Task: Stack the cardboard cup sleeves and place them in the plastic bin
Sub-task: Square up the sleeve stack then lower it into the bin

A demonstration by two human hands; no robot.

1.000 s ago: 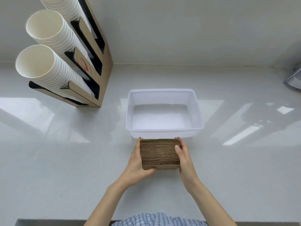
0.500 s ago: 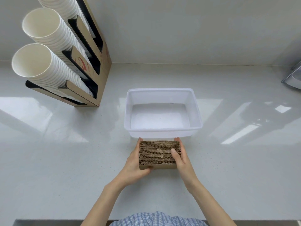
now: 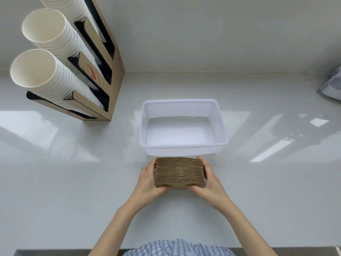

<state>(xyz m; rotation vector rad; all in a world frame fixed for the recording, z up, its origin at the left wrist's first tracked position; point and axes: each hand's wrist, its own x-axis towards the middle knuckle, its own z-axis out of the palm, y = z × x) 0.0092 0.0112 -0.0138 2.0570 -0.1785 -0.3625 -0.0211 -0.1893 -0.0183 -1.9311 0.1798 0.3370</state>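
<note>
The stack of sleeves (image 3: 180,171) sits on the white table (image 3: 73,191), just at 6 o'clock of the plastic bin (image 3: 220,124), close to its near wall; the left hand (image 3: 147,182) presses its left end and the right hand (image 3: 210,182) its right end, thumbs on the near face; a cup rack (image 3: 108,80) stands at 10 o'clock of the bin, holding paper cups (image 3: 44,71).
</note>
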